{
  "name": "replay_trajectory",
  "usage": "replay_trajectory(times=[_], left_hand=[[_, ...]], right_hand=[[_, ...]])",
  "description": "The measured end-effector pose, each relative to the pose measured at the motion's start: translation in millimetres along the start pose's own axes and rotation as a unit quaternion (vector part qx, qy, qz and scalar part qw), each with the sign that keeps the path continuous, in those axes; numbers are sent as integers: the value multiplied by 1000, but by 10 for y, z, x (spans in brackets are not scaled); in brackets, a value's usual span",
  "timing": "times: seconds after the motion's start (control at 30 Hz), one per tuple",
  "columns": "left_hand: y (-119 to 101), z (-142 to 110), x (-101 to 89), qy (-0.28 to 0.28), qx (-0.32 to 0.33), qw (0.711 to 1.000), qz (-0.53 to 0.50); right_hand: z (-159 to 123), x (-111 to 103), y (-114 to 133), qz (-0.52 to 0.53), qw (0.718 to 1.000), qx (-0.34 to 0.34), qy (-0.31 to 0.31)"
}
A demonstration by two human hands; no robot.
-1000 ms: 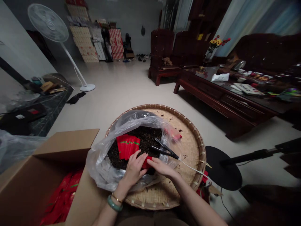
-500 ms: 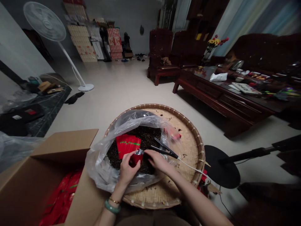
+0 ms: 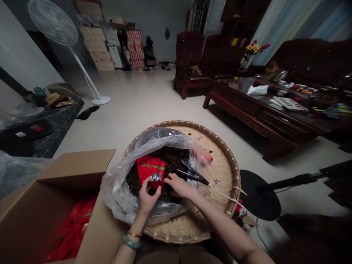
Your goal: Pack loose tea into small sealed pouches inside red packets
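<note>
In my left hand (image 3: 148,198) is a small red pouch (image 3: 156,184), its silver foil mouth open and facing up. My right hand (image 3: 177,185) is just right of the pouch, low over dark dried leaves (image 3: 176,157) that look like tea. Its fingers are curled down, and what they pinch, if anything, is hidden. A fan of flat red packets (image 3: 150,167) with green marks lies on the leaves behind the pouch. The leaves fill a clear plastic bag (image 3: 114,194). A black hair straightener (image 3: 194,176) rests open across the bag's right side.
The bag sits on a round woven bamboo tray (image 3: 222,172) with scattered leaf bits. A cardboard box (image 3: 74,165) holding red packets (image 3: 78,223) stands left. A white cord (image 3: 225,197) runs right, near a black round base (image 3: 260,194). Beyond are a wooden table (image 3: 247,106) and a fan (image 3: 101,100).
The pouch and my left hand have shifted slightly left, and the foil mouth now tilts more into view. My right hand has moved a little left and down, fingers curling towards the leaves.
</note>
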State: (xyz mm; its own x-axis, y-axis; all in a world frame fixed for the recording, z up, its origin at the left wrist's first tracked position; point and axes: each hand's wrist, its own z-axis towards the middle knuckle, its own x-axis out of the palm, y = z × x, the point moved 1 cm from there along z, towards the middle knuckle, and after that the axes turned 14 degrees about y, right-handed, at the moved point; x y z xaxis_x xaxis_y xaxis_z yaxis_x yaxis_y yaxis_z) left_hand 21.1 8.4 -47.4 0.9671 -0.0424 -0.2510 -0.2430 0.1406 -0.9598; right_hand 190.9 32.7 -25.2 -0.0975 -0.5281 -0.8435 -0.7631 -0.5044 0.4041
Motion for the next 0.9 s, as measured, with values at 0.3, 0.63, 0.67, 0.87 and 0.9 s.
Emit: replay_trajectory(times=[0.3, 0.63, 0.67, 0.87, 0.9], left_hand=[[10, -3, -3, 0, 2, 1000, 9], [14, -10, -3, -2, -2, 1000, 2], [6, -10, -3, -1, -2, 1000, 0], [-18, -15, 11, 5, 3, 1000, 1], [-16, -18, 15, 6, 5, 1000, 4]], right_hand=[[41, 66, -11, 3, 1000, 10, -7], [20, 51, -103, 238, 961, -3, -140], [26, 60, -117, 299, 941, 7, -159], [-12, 108, -102, 807, 575, 4, -130], [-29, 101, -89, 845, 521, -5, -118]])
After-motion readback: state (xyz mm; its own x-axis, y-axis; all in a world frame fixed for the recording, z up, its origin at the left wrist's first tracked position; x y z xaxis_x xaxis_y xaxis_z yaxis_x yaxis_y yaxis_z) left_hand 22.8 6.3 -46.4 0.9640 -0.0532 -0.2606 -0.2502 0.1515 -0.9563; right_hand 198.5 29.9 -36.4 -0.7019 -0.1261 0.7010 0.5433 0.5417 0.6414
